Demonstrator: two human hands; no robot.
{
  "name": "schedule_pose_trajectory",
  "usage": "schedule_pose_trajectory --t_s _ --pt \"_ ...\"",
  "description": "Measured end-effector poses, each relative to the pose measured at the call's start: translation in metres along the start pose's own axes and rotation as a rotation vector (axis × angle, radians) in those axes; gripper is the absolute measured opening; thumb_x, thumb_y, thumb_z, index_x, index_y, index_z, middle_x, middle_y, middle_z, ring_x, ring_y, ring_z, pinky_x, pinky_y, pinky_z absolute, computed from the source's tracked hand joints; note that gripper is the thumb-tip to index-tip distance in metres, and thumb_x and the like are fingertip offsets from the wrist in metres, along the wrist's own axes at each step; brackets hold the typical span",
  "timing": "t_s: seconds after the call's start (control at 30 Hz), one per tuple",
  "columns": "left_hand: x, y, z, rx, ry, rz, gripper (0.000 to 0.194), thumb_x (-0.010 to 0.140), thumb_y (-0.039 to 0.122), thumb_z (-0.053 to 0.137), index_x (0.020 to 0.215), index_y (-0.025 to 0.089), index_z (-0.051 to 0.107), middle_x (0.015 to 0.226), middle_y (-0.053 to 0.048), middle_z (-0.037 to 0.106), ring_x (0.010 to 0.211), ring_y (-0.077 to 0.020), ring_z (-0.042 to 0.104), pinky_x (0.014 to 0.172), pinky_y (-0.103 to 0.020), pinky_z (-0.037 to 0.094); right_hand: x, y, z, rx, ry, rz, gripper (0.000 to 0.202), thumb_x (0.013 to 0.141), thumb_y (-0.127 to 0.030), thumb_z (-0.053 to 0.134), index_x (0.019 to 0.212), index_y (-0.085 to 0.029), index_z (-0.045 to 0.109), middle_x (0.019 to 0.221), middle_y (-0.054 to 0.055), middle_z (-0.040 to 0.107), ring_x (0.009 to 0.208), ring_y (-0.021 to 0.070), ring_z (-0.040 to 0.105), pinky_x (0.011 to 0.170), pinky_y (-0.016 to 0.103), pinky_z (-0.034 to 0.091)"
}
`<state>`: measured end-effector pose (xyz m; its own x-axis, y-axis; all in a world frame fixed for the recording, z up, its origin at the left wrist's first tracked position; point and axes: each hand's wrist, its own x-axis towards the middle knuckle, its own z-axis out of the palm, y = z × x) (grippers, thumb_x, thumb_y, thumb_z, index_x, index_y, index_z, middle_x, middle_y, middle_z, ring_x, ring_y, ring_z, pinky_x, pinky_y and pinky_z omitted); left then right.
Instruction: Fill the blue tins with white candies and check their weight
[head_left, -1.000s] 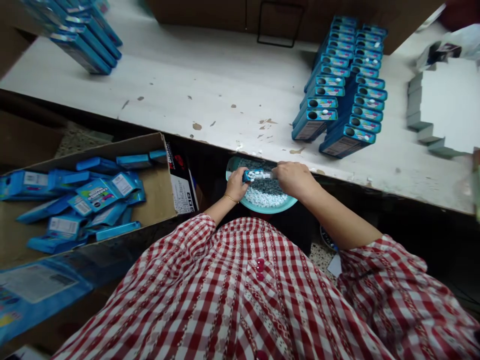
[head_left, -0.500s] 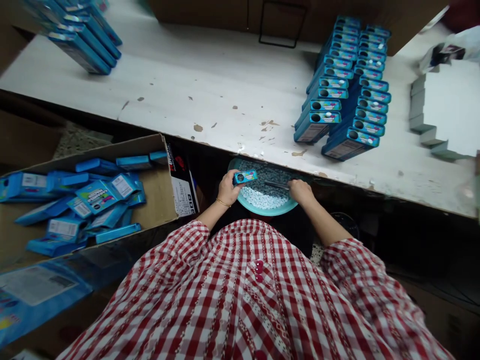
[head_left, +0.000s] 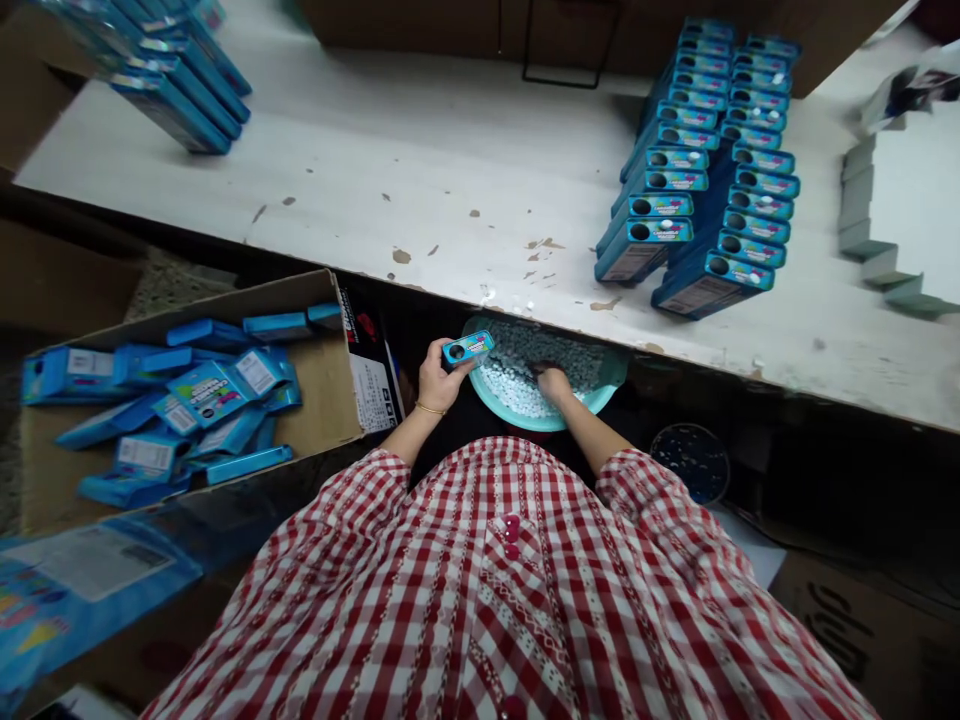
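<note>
My left hand [head_left: 440, 378] grips a small blue candy box [head_left: 468, 347] by its sides, its printed top with a round dark opening facing up. The box is held over the left rim of a turquoise basin [head_left: 491, 402]. Small white candies [head_left: 517, 385] fill much of that basin. My right hand [head_left: 553, 384] is closed and low inside it, at the candies. Only a dark bit of the slim grey scoop-like tool shows by its fingers; the rest is hidden.
Left of me, a cardboard carton [head_left: 322, 410] holds several blue boxes lying loose. On the white table [head_left: 420, 190], blue boxes [head_left: 675, 180] stand in two rows at the right, with more [head_left: 180, 100] at far left. White cartons [head_left: 907, 200] are stacked at far right.
My right hand has moved left and down into the candies, and the grey tool has mostly gone from sight. My left hand with the candy box has shifted slightly left.
</note>
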<state>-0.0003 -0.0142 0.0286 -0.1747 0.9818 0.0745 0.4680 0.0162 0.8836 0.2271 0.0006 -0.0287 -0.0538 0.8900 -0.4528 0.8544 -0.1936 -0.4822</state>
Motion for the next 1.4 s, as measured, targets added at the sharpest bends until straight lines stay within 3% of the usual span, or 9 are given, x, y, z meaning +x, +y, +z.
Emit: schedule_pose_trajectory --t_s 0.13,0.23,0.43,0.67,0.9,1.03,1.17,1.3,1.4 --pt "0.003 -0.001 0.001 0.020 0.003 0.014 0.040 0.062 0.026 0.071 0.096 0.020 0.052 0.085 0.001 0.060 0.077 -0.0152 0.057 0.073 -0.027 0.046 -0.022 0.013 -0.038 0.060 0.005 -0.021 0.025 0.083 -0.014 0.050 0.096 -0.017 0.071 0.096 0.005 0.071 0.090 0.0163 0.064 0.079 0.023 0.046" --pt "0.004 0.000 0.009 0.043 -0.024 0.027 0.039 0.063 0.028 0.070 0.097 0.021 0.051 0.085 0.001 0.060 0.076 -0.0151 0.057 0.072 -0.027 0.046 -0.045 0.013 -0.078 0.082 0.052 -0.087 0.030 0.078 -0.012 0.052 0.098 -0.018 0.072 0.095 0.004 0.071 0.092 0.0163 0.063 0.082 0.023 0.044" --pt "0.002 0.011 0.037 0.115 -0.159 0.122 0.036 0.066 0.019 0.066 0.100 0.021 0.053 0.094 -0.003 0.062 0.088 -0.0199 0.059 0.081 -0.032 0.046 -0.074 -0.016 -0.137 -0.083 0.058 -0.321 0.033 0.078 -0.013 0.046 0.098 -0.020 0.073 0.085 0.004 0.067 0.083 0.0152 0.060 0.075 0.023 0.042" --pt "-0.005 0.018 0.048 0.170 -0.254 0.237 0.034 0.069 0.016 0.061 0.102 0.020 0.054 0.102 -0.006 0.063 0.096 -0.0230 0.058 0.087 -0.036 0.044 -0.095 -0.085 -0.157 -0.660 -0.049 -0.287 0.034 0.080 -0.011 0.040 0.095 -0.020 0.069 0.096 0.009 0.066 0.087 0.0202 0.061 0.067 0.026 0.040" --pt "-0.008 0.013 0.044 0.187 -0.253 0.235 0.033 0.070 0.017 0.061 0.102 0.019 0.054 0.102 -0.007 0.063 0.095 -0.0234 0.058 0.087 -0.037 0.044 -0.103 -0.120 -0.159 -0.775 -0.058 -0.304 0.033 0.084 -0.010 0.036 0.094 -0.014 0.067 0.093 0.014 0.066 0.085 0.0225 0.063 0.064 0.027 0.040" --pt "-0.011 0.013 0.034 0.163 -0.207 0.228 0.032 0.071 0.020 0.062 0.103 0.019 0.055 0.103 -0.007 0.064 0.097 -0.0230 0.058 0.087 -0.036 0.045 -0.108 -0.102 -0.168 -0.746 -0.016 -0.273 0.034 0.083 -0.011 0.038 0.100 -0.018 0.067 0.099 0.011 0.067 0.086 0.0211 0.063 0.063 0.027 0.039" --pt "-0.014 0.016 0.016 0.170 -0.175 0.276 0.032 0.075 0.026 0.061 0.106 0.020 0.055 0.105 -0.007 0.064 0.097 -0.0224 0.058 0.088 -0.036 0.044 -0.102 -0.052 -0.167 -0.641 0.058 -0.184 0.038 0.085 -0.017 0.039 0.110 -0.025 0.066 0.109 0.006 0.067 0.094 0.0226 0.062 0.070 0.030 0.043" --pt "-0.012 0.018 -0.001 0.172 -0.195 0.332 0.032 0.076 0.031 0.063 0.106 0.021 0.057 0.107 -0.007 0.065 0.101 -0.0222 0.058 0.091 -0.036 0.042 -0.085 -0.007 -0.145 -0.559 -0.005 -0.054 0.038 0.086 -0.021 0.038 0.109 -0.027 0.067 0.114 0.006 0.066 0.101 0.0239 0.061 0.078 0.032 0.045" --pt "-0.010 0.016 -0.008 0.140 -0.153 0.250 0.037 0.074 0.034 0.066 0.107 0.022 0.056 0.104 -0.005 0.065 0.096 -0.0205 0.060 0.088 -0.034 0.045 -0.071 0.011 -0.121 -0.542 -0.046 0.033 0.039 0.086 -0.017 0.038 0.111 -0.025 0.066 0.116 0.009 0.065 0.103 0.0253 0.061 0.080 0.033 0.046"
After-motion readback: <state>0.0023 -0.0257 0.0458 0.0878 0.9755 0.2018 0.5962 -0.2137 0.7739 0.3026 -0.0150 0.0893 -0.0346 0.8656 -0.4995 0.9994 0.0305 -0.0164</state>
